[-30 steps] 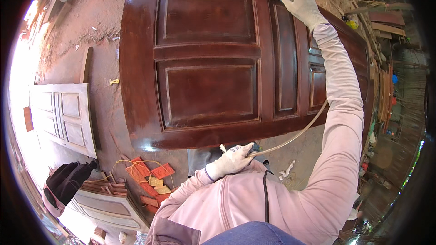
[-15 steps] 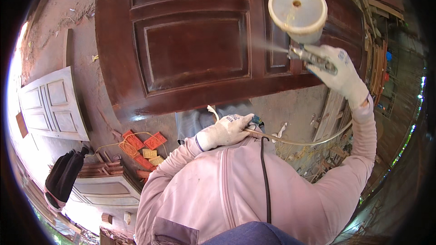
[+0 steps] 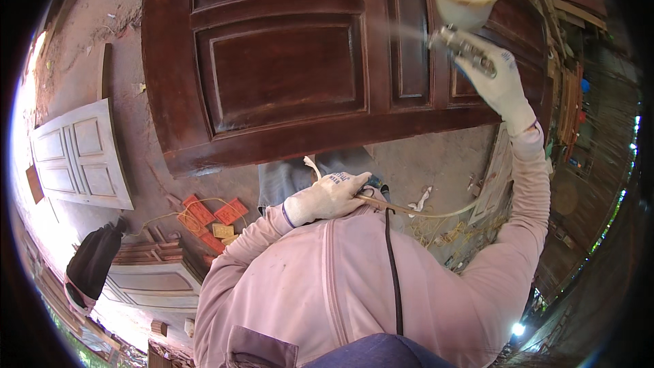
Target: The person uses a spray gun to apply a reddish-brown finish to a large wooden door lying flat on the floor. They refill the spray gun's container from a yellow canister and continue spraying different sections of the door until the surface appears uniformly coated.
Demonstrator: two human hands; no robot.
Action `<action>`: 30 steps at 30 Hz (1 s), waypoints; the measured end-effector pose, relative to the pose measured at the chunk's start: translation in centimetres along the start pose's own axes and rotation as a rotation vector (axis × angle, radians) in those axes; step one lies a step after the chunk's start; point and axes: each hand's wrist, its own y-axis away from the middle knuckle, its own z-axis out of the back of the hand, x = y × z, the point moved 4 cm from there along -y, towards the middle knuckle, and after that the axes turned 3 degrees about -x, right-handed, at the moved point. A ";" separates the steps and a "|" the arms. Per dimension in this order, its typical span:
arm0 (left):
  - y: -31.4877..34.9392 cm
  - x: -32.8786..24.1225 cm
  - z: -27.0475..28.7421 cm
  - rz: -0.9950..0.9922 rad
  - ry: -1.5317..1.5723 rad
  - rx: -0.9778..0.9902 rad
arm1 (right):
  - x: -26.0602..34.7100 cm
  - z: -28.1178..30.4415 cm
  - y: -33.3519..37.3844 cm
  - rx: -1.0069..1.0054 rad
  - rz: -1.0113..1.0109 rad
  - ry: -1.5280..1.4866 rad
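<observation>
My right hand (image 3: 503, 85), in a white glove, is wrapped round a metal spray gun (image 3: 466, 51) with a whitish cup (image 3: 464, 7) on top. A pale mist leaves the nozzle toward the left, over a dark reddish-brown panelled door (image 3: 286, 75) that lies before me. Wet-looking gloss shows along its mouldings. Close to my waist, my left hand (image 3: 327, 196), also gloved, is closed on a thin pale hose (image 3: 422, 214). The hose runs off to the right toward my right arm. Part of the grip on it is hidden by the glove.
On the left leans a pale panelled door (image 3: 82, 157), with more stacked panels (image 3: 153, 279) nearer me. Red and yellow blocks (image 3: 214, 217) and a thin yellow cord lie on the ground. Dark cloth (image 3: 95, 259) hangs at lower left. Timber (image 3: 565, 102) is piled at right.
My right hand has moved up and slightly left with the spray gun, farther over the door. The mist still flows. My left hand keeps its hold on the hose, shifted slightly left in view.
</observation>
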 end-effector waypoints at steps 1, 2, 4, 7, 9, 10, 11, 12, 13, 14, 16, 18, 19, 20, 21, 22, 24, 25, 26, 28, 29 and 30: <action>-0.1 -0.4 0.0 0.028 -0.007 0.026 | -1.1 0.3 -0.4 -0.106 -0.009 -0.129; -0.3 -0.7 -0.2 0.056 -0.014 0.052 | -1.8 1.0 -0.7 -0.192 0.054 -0.044; -1.0 -0.3 -1.5 0.025 -0.017 0.015 | -3.1 1.9 -0.1 -0.257 0.115 0.019; -2.7 0.1 -4.3 0.016 -0.054 -0.050 | -4.7 2.5 2.0 -0.144 0.077 -0.039; -4.3 -0.4 -5.8 0.011 -0.062 -0.084 | -5.3 2.6 5.5 0.009 -0.014 -0.046; -5.2 -0.9 -6.4 0.011 -0.050 -0.095 | -5.7 2.5 7.1 0.073 0.053 -0.087; -6.1 -1.3 -7.2 0.012 -0.038 -0.109 | -6.0 2.4 8.5 0.139 0.123 -0.127; -7.1 -1.8 -8.0 0.015 -0.039 -0.118 | -6.5 2.7 10.1 0.240 0.071 -0.136; -8.0 -2.3 -8.9 0.018 -0.039 -0.131 | -6.9 2.8 11.2 0.341 0.023 -0.142; -8.9 -2.9 -9.8 0.022 -0.039 -0.147 | -8.1 2.3 11.9 0.386 0.078 -0.214; -10.9 -3.5 -11.8 0.049 -0.040 -0.180 | -9.7 1.9 11.7 0.484 0.078 -0.274; -12.3 -3.8 -13.6 0.038 -0.017 -0.262 | -11.0 1.1 9.8 0.501 0.151 -0.377; -13.1 -4.3 -14.3 0.075 -0.018 -0.246 | -10.8 1.2 8.2 0.460 0.270 -0.374; -13.4 -4.7 -14.8 0.039 -0.021 -0.288 | -11.5 1.0 6.3 0.438 0.282 -0.375; -13.7 -4.9 -15.3 0.004 -0.024 -0.336 | -12.1 0.8 4.1 0.420 0.299 -0.375; -14.2 -4.8 -15.9 0.018 0.000 -0.349 | -12.4 0.9 1.7 0.367 0.332 -0.362; -14.8 -5.0 -16.2 0.121 0.024 -0.277 | -13.1 1.1 -3.1 0.263 0.372 -0.424; -15.1 -5.1 -16.2 0.146 0.038 -0.251 | -13.6 1.3 -5.4 0.213 0.377 -0.493; -15.1 -5.5 -16.0 0.158 0.043 -0.290 | -13.3 2.1 -7.5 0.143 0.404 -0.381; -15.1 -6.6 -15.3 0.169 0.046 -0.348 | -15.4 3.3 -12.7 -0.043 0.411 -0.122; -15.6 -6.0 -15.5 0.178 0.078 -0.363 | -15.1 3.8 -14.5 -0.096 0.393 -0.097; -16.2 -4.8 -15.9 0.185 0.112 -0.376 | -14.4 4.1 -16.0 -0.150 0.374 -0.072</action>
